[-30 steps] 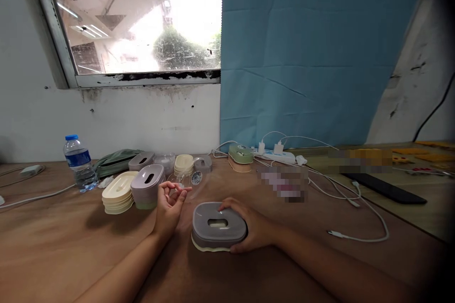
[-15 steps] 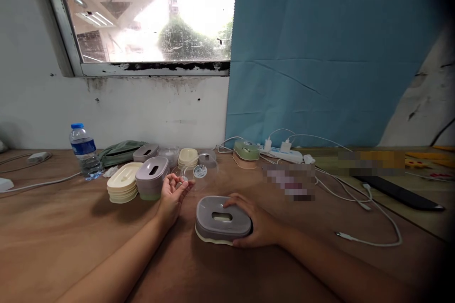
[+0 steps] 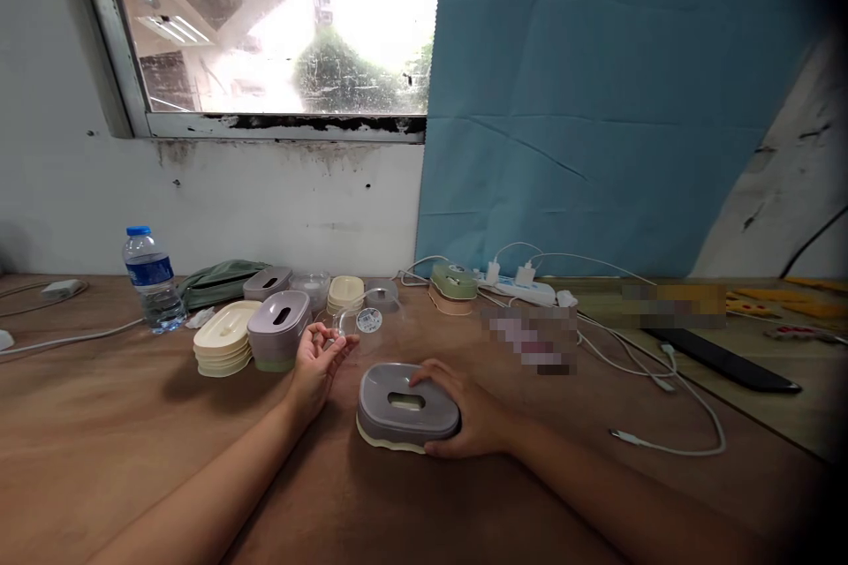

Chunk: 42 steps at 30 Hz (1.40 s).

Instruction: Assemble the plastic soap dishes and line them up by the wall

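My left hand (image 3: pixel 321 364) is closed, thumb and fingertips pinched on a clear plastic piece (image 3: pixel 381 331) that bears a round printed sticker. How far this clear piece extends is hard to make out. My right hand (image 3: pixel 470 410) is wrapped around the right end of a grey plastic box (image 3: pixel 377 419), thumb low on the near side and fingers on top. The box's top has an oblong slot, and a wavy cream rim shows beneath it. Left of my left hand stand a lilac slotted box (image 3: pixel 265 331) with a green base and a stack of cream trays (image 3: pixel 225 344).
Behind are a grey slotted box (image 3: pixel 265 279), clear containers (image 3: pixel 311 288), cream pieces (image 3: pixel 345 291) and a green box (image 3: pixel 454 282). A water bottle (image 3: pixel 151 287) stands at left by a green pouch (image 3: pixel 222 284). White cables (image 3: pixel 689 450) and a power strip (image 3: pixel 517 286) lie right.
The whole view has shifted slightly, so things sit a little further left. Both hands keep their holds, with no clear movement against the table.
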Tool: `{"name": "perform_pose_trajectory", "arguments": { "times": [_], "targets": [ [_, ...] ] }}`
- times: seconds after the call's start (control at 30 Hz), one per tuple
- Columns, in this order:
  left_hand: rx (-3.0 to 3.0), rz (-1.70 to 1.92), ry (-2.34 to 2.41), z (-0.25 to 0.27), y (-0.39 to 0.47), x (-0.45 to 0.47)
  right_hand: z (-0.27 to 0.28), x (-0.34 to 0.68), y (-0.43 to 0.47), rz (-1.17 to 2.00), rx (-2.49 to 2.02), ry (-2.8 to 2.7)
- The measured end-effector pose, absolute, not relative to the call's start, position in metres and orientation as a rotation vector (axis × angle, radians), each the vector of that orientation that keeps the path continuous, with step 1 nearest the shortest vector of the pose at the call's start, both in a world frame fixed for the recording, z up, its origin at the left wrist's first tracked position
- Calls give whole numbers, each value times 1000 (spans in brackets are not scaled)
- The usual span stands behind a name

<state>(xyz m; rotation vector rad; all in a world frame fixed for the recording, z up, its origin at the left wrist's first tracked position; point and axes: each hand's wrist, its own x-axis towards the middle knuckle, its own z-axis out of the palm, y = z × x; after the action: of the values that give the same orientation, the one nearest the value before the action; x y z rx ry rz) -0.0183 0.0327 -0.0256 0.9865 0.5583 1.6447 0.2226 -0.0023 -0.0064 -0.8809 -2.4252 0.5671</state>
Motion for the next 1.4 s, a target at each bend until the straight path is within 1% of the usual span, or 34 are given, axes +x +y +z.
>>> {"name": "perform_pose_trajectory", "arguments": {
  "times": [0.17,0.37,0.93,1.2,1.4],
  "targets": [
    [977,1640,524,-27,35,-17,-7,224,-2,566,-868,-2430],
    [977,1633,509,-29,34,-18,-7,223,-2,591,-953,-2467],
    [990,1630,526,-26,32,-18,-8,225,-1,570,-845,-2521],
    [1000,1627,529,-28,33,-18,-5,222,-4,577,-913,-2560],
    [1164,1632,569,-21,29,-16,-12,225,2,617,-814,-2446]
  ]
}}
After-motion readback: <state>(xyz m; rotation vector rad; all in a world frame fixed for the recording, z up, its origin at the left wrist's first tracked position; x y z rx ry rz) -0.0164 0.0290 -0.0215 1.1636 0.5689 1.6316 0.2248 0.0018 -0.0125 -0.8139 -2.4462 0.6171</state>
